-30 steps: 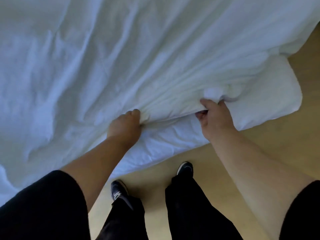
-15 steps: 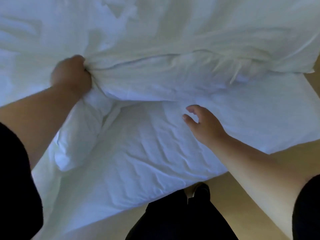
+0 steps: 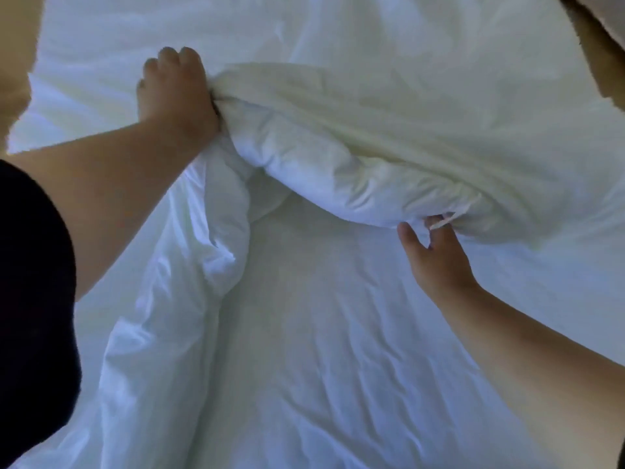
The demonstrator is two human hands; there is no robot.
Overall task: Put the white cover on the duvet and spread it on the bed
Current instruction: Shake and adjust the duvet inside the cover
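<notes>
So the big change from a second ago: the whole view has swung up off the floor and the bed corner, and now it's looking straight across the bed (image 3: 422, 384). Shoes and floor are gone from the shot, and it's basically all white bedding.

The duvet (image 3: 355, 157) has been hauled up and folded back on itself. Where it lay flat and draped over the bed edge before, there's now a fat padded roll sitting across the upper middle of the frame, with bare sheet showing below it. Its long axis runs from upper left down to lower right, and the folded lip faces toward me. A loose bunch of the white cover (image 3: 189, 272) trails down the left side toward my body. My guess is the cover isn't fully on yet and this is the bit where the opening gets sorted.

My left hand (image 3: 176, 93) has gone from the near edge to way up on the left, fist clenched tight on the end of the roll. My right hand (image 3: 436, 258) let go half a second back and now it's reaching under the lip, thumb out, fingertips tucked in against a little tie (image 3: 449, 220). I can't tell whether it's actually pinching anything yet.
</notes>
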